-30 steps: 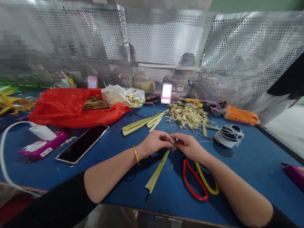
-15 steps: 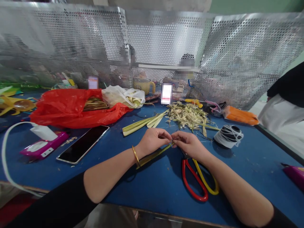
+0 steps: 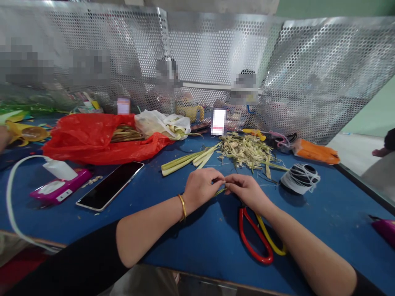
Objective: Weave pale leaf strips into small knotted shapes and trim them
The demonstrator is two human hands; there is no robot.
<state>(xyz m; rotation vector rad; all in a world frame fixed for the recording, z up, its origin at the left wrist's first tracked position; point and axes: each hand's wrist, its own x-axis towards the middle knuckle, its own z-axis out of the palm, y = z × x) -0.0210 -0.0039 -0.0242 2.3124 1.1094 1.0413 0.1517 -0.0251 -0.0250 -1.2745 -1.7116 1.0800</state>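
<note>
Over the middle of the blue table, my left hand (image 3: 202, 185) and my right hand (image 3: 247, 189) meet fingertip to fingertip. Both are closed in a pinch on a narrow green plant strip (image 3: 219, 192), mostly hidden under my left hand. Beneath my right hand and forearm lie scissors (image 3: 253, 240) with one red and one yellow handle; their blades are hidden. Pale green stalks (image 3: 185, 161) lie just beyond my left hand. A heap of shredded plant trimmings (image 3: 246, 151) is behind my right hand, and a spool of white string (image 3: 300, 179) stands to its right.
At the left are a red plastic bag (image 3: 83, 142), a white bag (image 3: 160, 123), a dark phone (image 3: 111, 187) and a purple power strip (image 3: 63, 187) with a white cable. An orange packet (image 3: 317, 152) lies back right. A perforated metal screen (image 3: 212, 49) closes the back.
My left hand has turned over the strip, covering most of the length that showed before. The hands stay together. The person at the right edge has moved mostly out of view.
</note>
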